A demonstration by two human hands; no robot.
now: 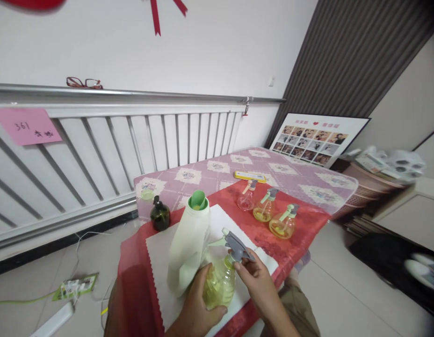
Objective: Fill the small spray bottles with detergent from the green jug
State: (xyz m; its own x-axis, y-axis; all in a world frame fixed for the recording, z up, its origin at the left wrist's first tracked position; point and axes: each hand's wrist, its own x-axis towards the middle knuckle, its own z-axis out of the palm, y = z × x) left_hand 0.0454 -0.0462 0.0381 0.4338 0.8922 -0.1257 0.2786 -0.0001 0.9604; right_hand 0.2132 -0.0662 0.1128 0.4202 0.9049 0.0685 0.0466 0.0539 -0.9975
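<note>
My left hand (pixel 194 304) is wrapped around the body of a clear yellow spray bottle (pixel 222 283), which holds yellowish liquid. With its fingers closed on the grey spray head (pixel 236 245), my right hand (pixel 255 281) grips the sprayer at the bottle's neck. Whether the collar is fully screwed on cannot be seen. Just left of it stands a large pale jug (pixel 189 248), its mouth open, with a green pouring insert (pixel 198 200) in the top. The jug rests on a white mat (pixel 161 276) with a scalloped edge.
Three small spray bottles stand on the red cloth (pixel 304 236) at right: a pinkish one (pixel 245 200) and two yellow ones. A dark pump bottle (pixel 161 217) is left of the jug. Beyond lie a yellow-edged box (pixel 250 176) and a green cap (pixel 147 194). A radiator (pixel 150 140) borders the table.
</note>
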